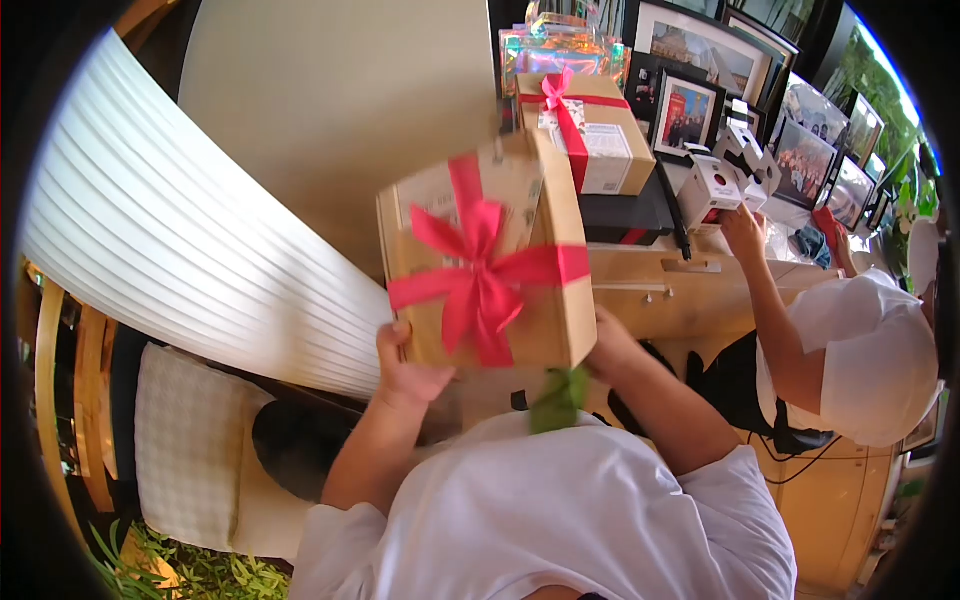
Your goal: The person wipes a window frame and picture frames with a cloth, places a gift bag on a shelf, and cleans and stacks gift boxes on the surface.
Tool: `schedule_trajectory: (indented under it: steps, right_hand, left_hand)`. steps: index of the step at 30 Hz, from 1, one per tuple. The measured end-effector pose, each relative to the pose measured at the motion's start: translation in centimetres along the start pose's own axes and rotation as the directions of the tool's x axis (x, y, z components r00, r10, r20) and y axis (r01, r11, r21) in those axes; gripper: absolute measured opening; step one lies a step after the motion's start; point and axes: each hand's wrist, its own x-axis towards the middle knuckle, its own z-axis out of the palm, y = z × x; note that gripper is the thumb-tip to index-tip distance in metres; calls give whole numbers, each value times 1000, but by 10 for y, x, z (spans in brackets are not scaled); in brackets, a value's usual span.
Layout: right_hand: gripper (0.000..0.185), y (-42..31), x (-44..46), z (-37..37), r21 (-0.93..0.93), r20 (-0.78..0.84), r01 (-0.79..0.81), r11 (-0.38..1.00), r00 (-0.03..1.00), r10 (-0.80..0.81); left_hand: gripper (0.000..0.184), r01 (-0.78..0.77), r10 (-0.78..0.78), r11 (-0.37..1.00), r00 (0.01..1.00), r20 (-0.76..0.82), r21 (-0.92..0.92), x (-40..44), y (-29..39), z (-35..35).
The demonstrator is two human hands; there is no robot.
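A brown cardboard gift box (425,325) tied with a red ribbon and bow is held up in front of my chest. My left hand (408,368) grips its lower left corner, the thumb on the near edge. On the other side my right hand (606,340) holds the lower right edge, its fingers mostly hidden by the box. A printed paper or label shows under the ribbon, partly blurred. Something green (560,400), perhaps a leaf or cloth, hangs just below the box.
Another ribboned box (635,150) rests on a dark box (630,218) on the cabinet, by an iridescent bag (560,50) and framed photos (688,112). At right, a co-worker's hand (742,232) touches a small white box (708,188). A pleated white lampshade (200,230) stands left, above a cushioned seat (190,440).
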Motion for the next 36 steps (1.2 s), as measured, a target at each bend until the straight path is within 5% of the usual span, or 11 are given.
schedule_trajectory:
  steps: [1,2,5,7,13,17,20,23,26,32,36]
  right_hand:
    - [27,-26,-8,-4,-42,-171,27,999,985,-34]
    - [18,-38,-4,-40,47,-9,176,983,984,-176]
    - [15,-110,-15,-87,-196,-242,425,884,852,-464]
    - [14,-153,-12,-104,-283,-215,539,793,770,-600]
    - [43,-210,47,-139,-578,-60,427,696,828,-557]
    - [67,-203,86,-152,-838,87,329,435,867,-490]
    - [68,-203,110,-158,-867,81,304,396,869,-488]
    - [57,-228,112,-150,-876,13,239,418,879,-476]
    - [51,-244,119,-144,-839,34,259,479,903,-428]
    - [51,-233,115,-145,-896,14,201,396,904,-427]
    - [55,-218,117,-157,-886,-22,216,409,863,-505]
  left_hand:
    - [63,-9,12,999,998,-67,34,15,8,14]
    - [60,-3,3,987,1000,-1,159,31,18,26]
    - [50,-70,57,873,998,41,483,95,29,70]
    - [46,-31,66,882,996,-59,469,144,25,90]
    - [43,122,-15,820,981,-193,559,245,15,129]
    - [47,217,267,544,871,-412,810,287,5,102]
    - [55,94,202,579,946,-255,810,275,-3,112]
    - [50,22,354,567,896,-267,823,284,-12,119]
    - [54,22,256,640,936,-240,768,302,-1,120]
    - [63,18,342,454,920,-193,891,295,-9,99]
    - [71,-146,207,601,978,23,786,281,-6,65]
